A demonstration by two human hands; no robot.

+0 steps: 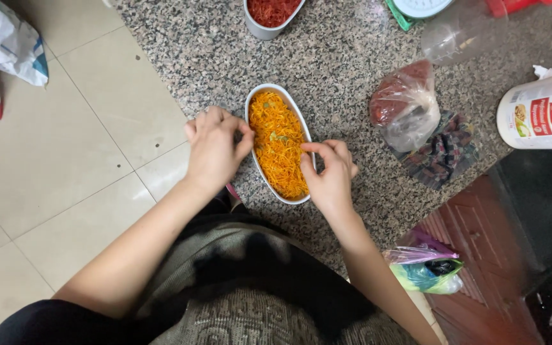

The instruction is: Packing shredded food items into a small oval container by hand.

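Two bare hands at the rim of an oval white dish of orange shreds on a speckled granite counter.

The left hand rests curled on the left rim of the oval dish, fingertips bunched at the edge; whether they pinch any strands is hard to make out. The right hand sits at the near right rim, thumb and forefinger pressed together over the fine, stringy orange shreds, a few green flecks among them. The dish lies mid-counter, just in front of the person. Farther off, a second white container of red shreds is cut off by the top edge. To the right lie a knotted clear plastic bag with dark red contents, a patterned cloth and a white cylindrical tub, partly cropped.
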